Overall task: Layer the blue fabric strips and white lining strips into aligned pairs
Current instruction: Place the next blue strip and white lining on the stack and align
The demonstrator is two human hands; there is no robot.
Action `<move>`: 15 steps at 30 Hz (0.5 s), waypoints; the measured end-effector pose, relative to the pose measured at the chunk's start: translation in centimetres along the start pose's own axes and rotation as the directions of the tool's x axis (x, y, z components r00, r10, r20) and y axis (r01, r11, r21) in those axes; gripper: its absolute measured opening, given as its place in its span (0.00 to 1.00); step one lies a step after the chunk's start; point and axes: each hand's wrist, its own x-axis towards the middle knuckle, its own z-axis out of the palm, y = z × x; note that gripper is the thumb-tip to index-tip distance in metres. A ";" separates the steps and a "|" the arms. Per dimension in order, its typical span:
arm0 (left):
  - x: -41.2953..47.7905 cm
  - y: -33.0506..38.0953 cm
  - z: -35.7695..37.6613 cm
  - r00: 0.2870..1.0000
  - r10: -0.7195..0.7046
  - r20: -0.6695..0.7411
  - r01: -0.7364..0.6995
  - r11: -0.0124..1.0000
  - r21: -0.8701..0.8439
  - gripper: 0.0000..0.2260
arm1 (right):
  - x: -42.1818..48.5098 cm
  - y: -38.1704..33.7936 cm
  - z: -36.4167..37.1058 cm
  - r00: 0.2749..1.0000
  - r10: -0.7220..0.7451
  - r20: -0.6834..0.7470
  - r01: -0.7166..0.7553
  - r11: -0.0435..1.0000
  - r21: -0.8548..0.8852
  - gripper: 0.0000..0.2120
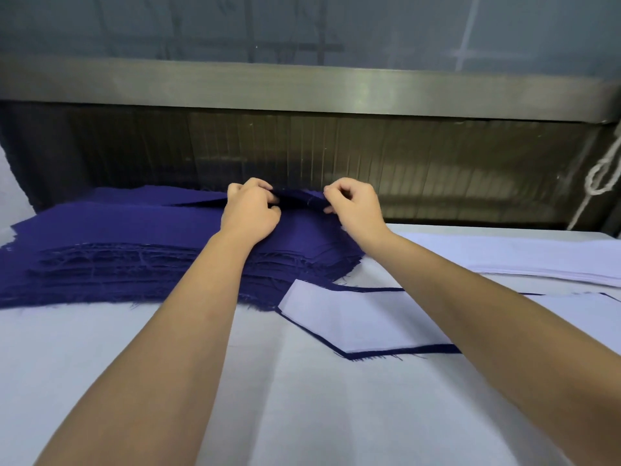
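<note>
Along its near edge the table is unoccupied and can be crossed freely. The far left corner is filled by piled blue strips, the far right edge by white strips. Beyond the far edge, passage is blocked by a dark panel.
</note>
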 end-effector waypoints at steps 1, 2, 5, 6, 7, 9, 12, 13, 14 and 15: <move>0.0 -0.1 -0.1 1.000 -0.018 -0.002 0.018 1.000 0.015 0.12 | -0.3 0.1 -0.7 1.000 0.020 -0.015 -0.020 0.999 0.026 0.14; 0.0 -0.2 -0.3 0.999 -0.039 -0.008 0.039 0.999 0.029 0.12 | -0.6 0.2 -1.5 0.999 0.041 -0.032 -0.039 0.998 0.053 0.13; 0.0 -0.7 -0.8 0.996 -0.090 -0.019 0.091 0.994 0.057 0.12 | -1.3 0.7 -4.4 0.991 0.081 -0.105 -0.069 0.992 0.109 0.13; -0.1 -0.7 -0.9 0.995 -0.095 -0.014 0.095 0.993 0.072 0.12 | -1.6 0.9 -5.6 0.987 0.092 -0.132 -0.077 0.990 0.116 0.12; -0.3 -0.8 -0.9 0.996 -0.093 -0.006 0.093 0.991 0.092 0.13 | -1.9 1.1 -6.7 0.982 0.106 -0.159 -0.088 0.989 0.119 0.12; -0.6 -0.7 -0.7 0.998 -0.063 0.008 0.061 0.988 0.145 0.14 | -2.7 1.6 -9.1 0.968 0.134 -0.214 -0.112 0.987 0.112 0.14; -1.1 0.0 -0.7 1.000 -0.007 0.024 0.001 0.974 0.228 0.14 | -4.0 2.3 -12.1 0.953 0.177 -0.248 -0.160 0.983 0.089 0.16; -1.2 0.4 -0.7 1.000 0.015 0.025 -0.020 0.968 0.250 0.15 | -4.4 2.5 -13.1 0.948 0.186 -0.257 -0.170 0.982 0.084 0.16; -1.3 0.6 -0.7 0.999 0.043 0.025 -0.048 0.960 0.275 0.15 | -4.8 2.7 -14.0 0.945 0.191 -0.267 -0.175 0.981 0.082 0.16; -1.4 0.9 -0.9 0.997 0.077 0.026 -0.081 0.950 0.301 0.15 | -5.1 2.8 -14.7 0.940 0.196 -0.279 -0.180 0.980 0.080 0.16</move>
